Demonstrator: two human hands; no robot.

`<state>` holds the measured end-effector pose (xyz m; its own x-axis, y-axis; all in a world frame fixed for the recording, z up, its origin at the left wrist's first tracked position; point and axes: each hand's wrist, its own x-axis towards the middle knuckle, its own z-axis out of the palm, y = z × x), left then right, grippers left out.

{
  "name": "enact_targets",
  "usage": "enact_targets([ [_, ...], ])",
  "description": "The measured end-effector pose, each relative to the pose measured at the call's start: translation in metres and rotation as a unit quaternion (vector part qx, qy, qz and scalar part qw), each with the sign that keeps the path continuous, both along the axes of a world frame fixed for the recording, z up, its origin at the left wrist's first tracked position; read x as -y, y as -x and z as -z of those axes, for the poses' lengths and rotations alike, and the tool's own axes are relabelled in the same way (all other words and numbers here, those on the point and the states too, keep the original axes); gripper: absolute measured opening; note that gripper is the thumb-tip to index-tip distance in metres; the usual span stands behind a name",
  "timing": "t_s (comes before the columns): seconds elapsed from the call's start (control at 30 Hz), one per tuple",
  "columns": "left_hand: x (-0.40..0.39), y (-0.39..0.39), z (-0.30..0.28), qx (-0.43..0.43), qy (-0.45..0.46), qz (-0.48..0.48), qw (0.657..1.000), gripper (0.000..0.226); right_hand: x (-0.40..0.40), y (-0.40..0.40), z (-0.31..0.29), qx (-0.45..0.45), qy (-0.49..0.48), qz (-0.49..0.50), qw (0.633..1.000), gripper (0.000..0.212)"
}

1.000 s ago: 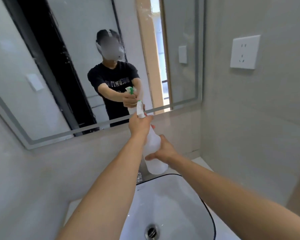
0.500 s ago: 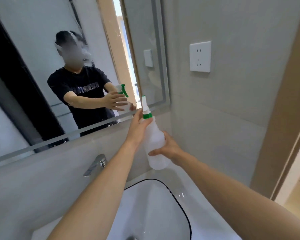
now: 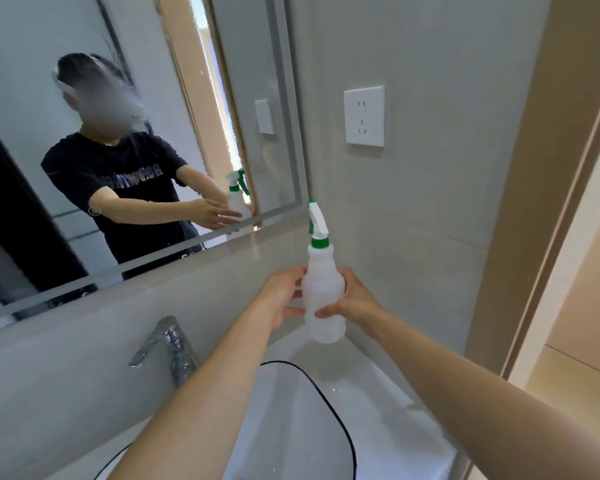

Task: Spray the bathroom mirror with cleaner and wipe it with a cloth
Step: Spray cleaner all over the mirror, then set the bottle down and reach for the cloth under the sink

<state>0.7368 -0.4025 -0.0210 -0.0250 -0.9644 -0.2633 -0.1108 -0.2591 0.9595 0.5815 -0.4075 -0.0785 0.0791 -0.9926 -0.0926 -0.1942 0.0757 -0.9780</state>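
The mirror (image 3: 174,81) fills the upper left, with a hazy patch of spray mist on the glass over my reflection. A white spray bottle (image 3: 323,296) with a green collar and trigger is upright between my hands, low over the counter's back right corner by the side wall. I cannot tell whether its base touches the counter. My right hand (image 3: 355,299) wraps around the bottle's body from the right. Against its left side rests my left hand (image 3: 280,294), fingers spread and off the trigger. No cloth is in view.
A chrome faucet (image 3: 168,344) stands at the back of the white sink (image 3: 388,420), below my arms. A white wall socket (image 3: 364,116) is on the tiled side wall, just right of the bottle. A beige door frame (image 3: 534,202) runs down the right.
The bottle has come down from the mirror and gone upright, moving right toward the corner. My left hand slid from the trigger head down to the bottle's body. My view turned right.
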Motion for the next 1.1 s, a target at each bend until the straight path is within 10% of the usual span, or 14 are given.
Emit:
enact_targets([
  [0.73,-0.020,0.092,0.195,0.034,-0.201,0.012,0.979,0.038,-0.053,0.074,0.163,-0.236,-0.185,0.021,0.954,0.086],
  [1.1,-0.017,0.089,0.209,0.028,-0.220,0.000,0.975,0.041,-0.045,0.086,0.195,-0.207,-0.173,0.015,0.963,0.074],
])
